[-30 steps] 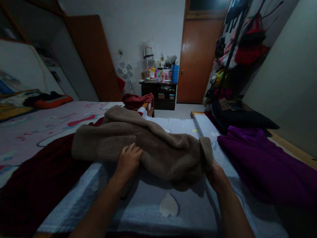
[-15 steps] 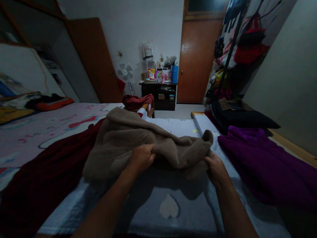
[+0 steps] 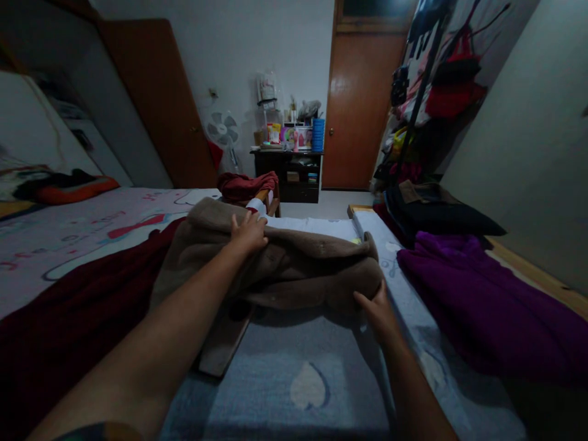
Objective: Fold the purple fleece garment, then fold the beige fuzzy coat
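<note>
A brown, soft garment (image 3: pixel 303 288) lies bunched across the blue sheet with a pale heart pattern (image 3: pixel 307 386). Its left part spreads toward a dark red cloth, and a flap hangs toward me below its middle. My left hand (image 3: pixel 248 233) rests on the garment's upper edge, fingers spread over the fabric. At the garment's right end, my right hand (image 3: pixel 374 306) pinches the cloth between thumb and fingers.
Dark red cloth (image 3: pixel 92 288) lies at the left, beside a pink patterned bed cover (image 3: pixel 68 236). On the right are a folded purple garment (image 3: pixel 487 300) and dark folded clothes (image 3: pixel 441 211). A reddish cloth (image 3: pixel 245 185) sits beyond the brown garment.
My left hand has let go of the garment's middle fold and moved up and left to its far edge. The right end has shifted slightly left, and a flap now shows at the near side.
</note>
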The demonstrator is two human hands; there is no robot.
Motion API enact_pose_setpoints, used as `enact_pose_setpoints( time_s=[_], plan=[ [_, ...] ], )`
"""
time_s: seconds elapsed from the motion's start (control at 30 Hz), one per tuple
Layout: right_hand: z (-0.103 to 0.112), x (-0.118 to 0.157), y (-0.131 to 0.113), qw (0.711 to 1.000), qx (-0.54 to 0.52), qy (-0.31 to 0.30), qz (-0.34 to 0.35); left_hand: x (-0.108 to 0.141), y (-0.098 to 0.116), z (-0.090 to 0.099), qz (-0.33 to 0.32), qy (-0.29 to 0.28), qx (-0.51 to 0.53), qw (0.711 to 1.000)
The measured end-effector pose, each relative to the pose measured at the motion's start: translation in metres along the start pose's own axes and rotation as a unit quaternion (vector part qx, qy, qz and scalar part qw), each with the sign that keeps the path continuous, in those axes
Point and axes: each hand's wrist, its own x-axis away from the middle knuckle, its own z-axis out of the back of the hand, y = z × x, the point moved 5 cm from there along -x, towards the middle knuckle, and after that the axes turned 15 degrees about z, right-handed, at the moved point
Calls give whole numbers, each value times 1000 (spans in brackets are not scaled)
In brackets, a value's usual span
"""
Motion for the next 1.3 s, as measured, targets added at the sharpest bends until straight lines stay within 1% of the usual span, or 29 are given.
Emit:
enact_pose_setpoints(
  time_s=[0.07,0.13,0.2,0.27,0.33,0.4,0.5,0.57,0.67,0.8,0.93,1.0,1.07,1.13,1.2,1.3],
  plan=[
    [-3,8,14,998,-30,12,-56,-11,-5,-16,17,-65,-19,998],
    [-11,14,25,990,-84,25,-115,-16,-8,-27,15,-103,-35,994],
    [-22,19,31,975,-147,49,-161,-16,-9,-36,1,-113,-47,992],
    [-34,22,35,954,-216,77,-195,-14,-10,-43,-17,-115,-50,992],
    [-46,23,38,932,-271,110,-215,-10,-10,-51,-33,-132,-45,990],
    [-55,22,40,916,-297,143,-227,-4,-9,-60,-43,-166,-40,984],
    [-67,17,45,906,-307,164,-241,5,-5,-68,-59,-208,-56,975],
    [-74,11,48,901,-315,166,-248,10,0,-69,-81,-213,-71,971],
    [-79,2,49,897,-315,173,-256,13,7,-65,-103,-210,-75,969],
    [-77,-18,37,911,-296,163,-236,11,13,-54,-106,-212,-61,970],
    [-65,-52,8,919,-303,150,-204,10,24,-35,-131,-225,-25,965],
    [-59,-74,-12,916,-320,140,-198,10,32,-22,-148,-232,-4,961],
    [-55,-98,-32,908,-345,124,-203,9,39,-9,-153,-253,55,954],
    [-51,-122,-52,901,-364,113,-210,5,43,3,-134,-288,152,936],
    [-48,-145,-68,901,-367,91,-214,1,46,10,-94,-329,251,905],
    [-46,-175,-82,907,-371,60,-191,-3,51,8,-23,-357,357,863]
  ],
)
